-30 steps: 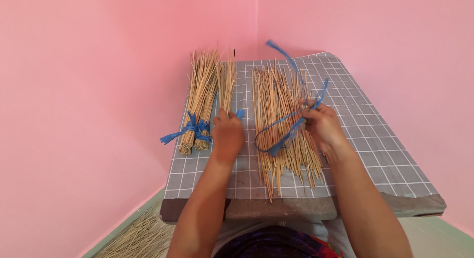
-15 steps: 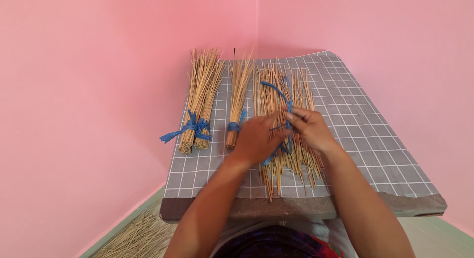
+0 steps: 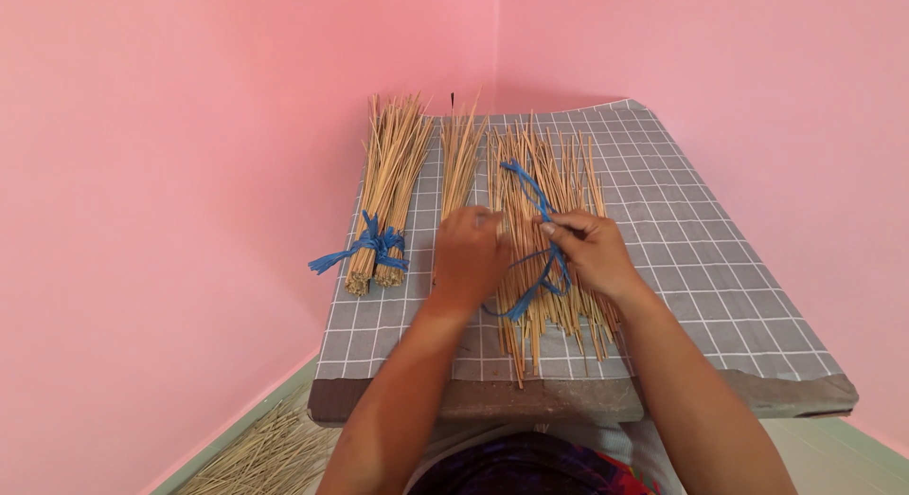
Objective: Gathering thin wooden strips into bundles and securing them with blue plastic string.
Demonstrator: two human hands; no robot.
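Observation:
A loose pile of thin tan sticks [image 3: 559, 187] lies lengthwise on the grey checked tabletop [image 3: 701, 268]. A blue plastic string [image 3: 530, 187] runs over the pile and loops around it near its lower half. My right hand [image 3: 587, 253] pinches this string on top of the sticks. My left hand [image 3: 469, 253] rests on the pile's left side, fingers curled on the sticks and the string's other end. A small stick bundle [image 3: 459, 154] lies just left of the pile, partly under my left hand. Farther left sits a bundle tied with blue string [image 3: 383, 206].
Pink walls meet in a corner behind the table. The table's front edge [image 3: 568, 400] is bare dark wood. More loose sticks [image 3: 260, 452] lie on the green floor at the lower left.
My left hand moved right from the small bundle onto the loose pile. My right hand drew the blue string in over the sticks, and both hands now meet at the pile's middle.

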